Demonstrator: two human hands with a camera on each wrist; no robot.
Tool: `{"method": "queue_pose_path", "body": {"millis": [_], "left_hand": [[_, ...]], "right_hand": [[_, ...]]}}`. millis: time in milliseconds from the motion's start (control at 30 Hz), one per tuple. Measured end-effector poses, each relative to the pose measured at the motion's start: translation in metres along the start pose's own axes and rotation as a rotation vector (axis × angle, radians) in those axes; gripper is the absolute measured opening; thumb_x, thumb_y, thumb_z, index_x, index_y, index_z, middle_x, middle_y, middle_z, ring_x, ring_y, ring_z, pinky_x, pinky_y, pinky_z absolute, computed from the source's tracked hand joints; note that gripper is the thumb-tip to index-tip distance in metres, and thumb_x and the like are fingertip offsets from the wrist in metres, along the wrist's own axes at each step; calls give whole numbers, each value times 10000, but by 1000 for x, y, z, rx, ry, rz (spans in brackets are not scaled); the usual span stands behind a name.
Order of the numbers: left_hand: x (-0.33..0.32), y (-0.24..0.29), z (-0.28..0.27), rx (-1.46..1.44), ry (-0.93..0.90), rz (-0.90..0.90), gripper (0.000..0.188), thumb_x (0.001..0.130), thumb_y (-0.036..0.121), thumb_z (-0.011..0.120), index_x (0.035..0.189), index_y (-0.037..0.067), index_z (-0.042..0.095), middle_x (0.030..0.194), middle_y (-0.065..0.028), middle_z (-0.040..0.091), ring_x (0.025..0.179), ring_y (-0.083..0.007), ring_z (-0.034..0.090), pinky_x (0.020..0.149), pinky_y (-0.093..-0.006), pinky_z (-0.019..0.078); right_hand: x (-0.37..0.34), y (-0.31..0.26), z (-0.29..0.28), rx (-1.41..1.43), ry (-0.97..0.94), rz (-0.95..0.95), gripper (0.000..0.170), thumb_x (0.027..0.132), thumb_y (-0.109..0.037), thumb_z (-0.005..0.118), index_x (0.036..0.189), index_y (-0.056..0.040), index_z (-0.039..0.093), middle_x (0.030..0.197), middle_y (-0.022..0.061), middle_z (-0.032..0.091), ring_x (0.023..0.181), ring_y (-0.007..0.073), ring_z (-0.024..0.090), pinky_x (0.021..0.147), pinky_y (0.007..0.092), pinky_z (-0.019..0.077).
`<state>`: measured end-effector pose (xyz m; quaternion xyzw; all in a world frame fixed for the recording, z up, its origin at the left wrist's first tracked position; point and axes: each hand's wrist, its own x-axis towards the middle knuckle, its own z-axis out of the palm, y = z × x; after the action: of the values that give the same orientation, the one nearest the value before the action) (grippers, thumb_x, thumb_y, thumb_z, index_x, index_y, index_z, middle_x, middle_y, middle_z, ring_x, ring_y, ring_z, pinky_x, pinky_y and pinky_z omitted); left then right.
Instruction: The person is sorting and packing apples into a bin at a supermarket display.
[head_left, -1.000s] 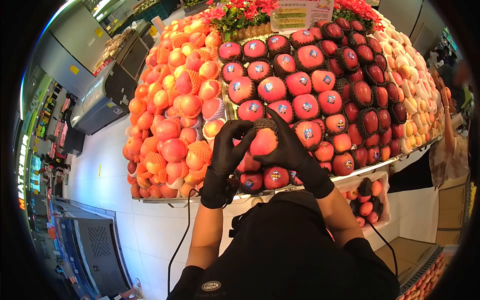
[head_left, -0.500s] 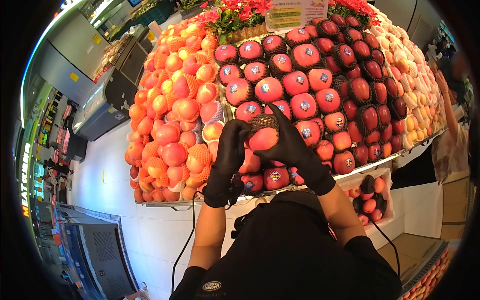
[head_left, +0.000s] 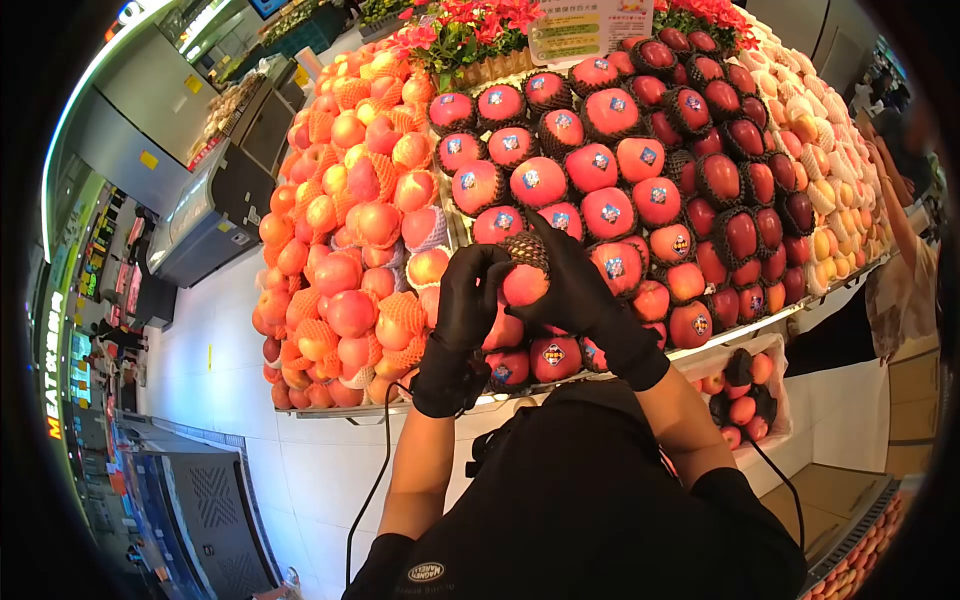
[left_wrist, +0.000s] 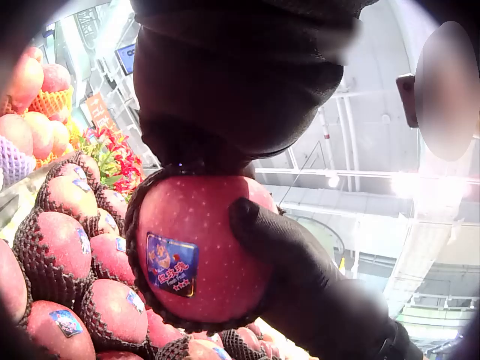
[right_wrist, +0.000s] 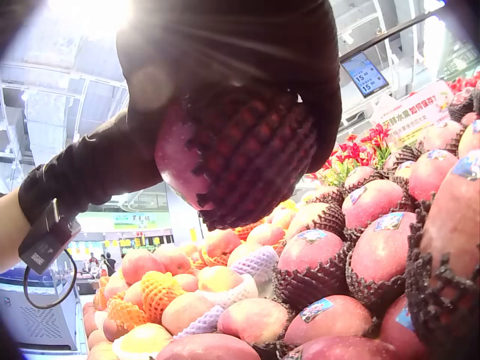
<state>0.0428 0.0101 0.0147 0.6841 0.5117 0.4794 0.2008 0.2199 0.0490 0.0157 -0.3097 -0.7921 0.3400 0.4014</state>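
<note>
Both black-gloved hands hold one red apple in a dark foam net, above the near part of the apple display. The left hand curls its fingers at the apple's left side; in the left wrist view it is at the top, fingertips hidden behind the apple. On the other side, the right hand wraps the apple, its thumb pressed on the skin beside a blue sticker. Dark net covers much of the apple in the right wrist view, beneath the right hand.
Rows of netted, stickered apples fill the middle of the stand. Orange-netted fruit lies at left, pale-netted fruit at right. Red flowers and a sign stand behind. A lined box of apples is below right.
The left hand's fingers and thumb have drawn closer together at the apple's side. The apple has tilted slightly in the hands, and the head view has shifted a little.
</note>
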Motion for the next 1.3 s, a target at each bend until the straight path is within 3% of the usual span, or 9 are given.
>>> {"method": "queue_pose_path", "body": {"millis": [233,333,433,533,633,867,1067,1167,1300], "left_hand": [[-5,-1,-15,182,-81,339,83,882,-18,560,960,9,552,920,-98,557,836,-205,550,760,-315,457],[-7,6,-9,-41,57,113,175,859,-12,607,1025,21,561,953,-81,569,876,-188,544,792,-313,454],[-6,-16,-9,-329,160,-109,353,973,215,545,1266,26,485,1192,-94,558,1067,-173,547,903,-313,466],[-13,-26,-3,-725,-16,-406,439,1017,318,454,1356,38,436,1257,-92,533,1119,-174,538,942,-327,470],[-16,-25,5,-685,-140,-507,469,1008,366,470,1360,56,452,1213,-35,575,1066,-130,560,902,-280,473],[-18,-25,1,-777,-148,-517,483,944,247,585,1346,18,448,1184,-69,584,1030,-154,582,889,-310,499],[-24,-27,5,-1008,-140,-548,551,840,157,689,1306,-23,457,1195,-105,598,1062,-183,593,914,-326,489],[-29,-33,12,-1152,-86,-515,528,838,136,684,1292,-26,467,1182,-106,603,1060,-193,599,909,-329,493],[-31,-42,14,-1208,-51,-540,509,827,116,688,1273,-22,484,1159,-106,610,1038,-197,611,894,-335,506]], "right_hand": [[4,-6,-5,163,131,36,1042,616,-202,871,1443,-1,270,1280,216,491,1177,314,518,963,417,447],[4,-3,-2,343,116,128,1002,636,-210,878,1422,6,296,1326,167,467,1239,262,468,1017,395,425],[1,13,-2,424,182,205,923,671,-200,858,1401,-6,328,1340,150,459,1256,239,454,1021,378,420],[3,23,-2,642,163,304,718,792,-232,762,1367,-21,388,1325,126,473,1230,210,466,1017,361,421],[5,11,-3,838,121,429,617,864,-267,688,1359,-29,409,1303,113,490,1190,201,495,1004,357,432],[3,16,5,1111,129,559,606,914,-320,635,1387,-37,385,1273,117,512,1127,197,551,945,346,478],[0,14,10,922,48,527,636,913,-347,630,1391,-17,372,1273,123,506,1119,193,549,929,322,479],[1,25,17,547,118,433,584,910,-336,632,1340,1,426,1175,110,566,1011,168,574,832,293,486],[-1,22,8,486,138,510,424,917,-304,612,1182,20,548,963,78,618,845,147,573,720,313,460]]}}
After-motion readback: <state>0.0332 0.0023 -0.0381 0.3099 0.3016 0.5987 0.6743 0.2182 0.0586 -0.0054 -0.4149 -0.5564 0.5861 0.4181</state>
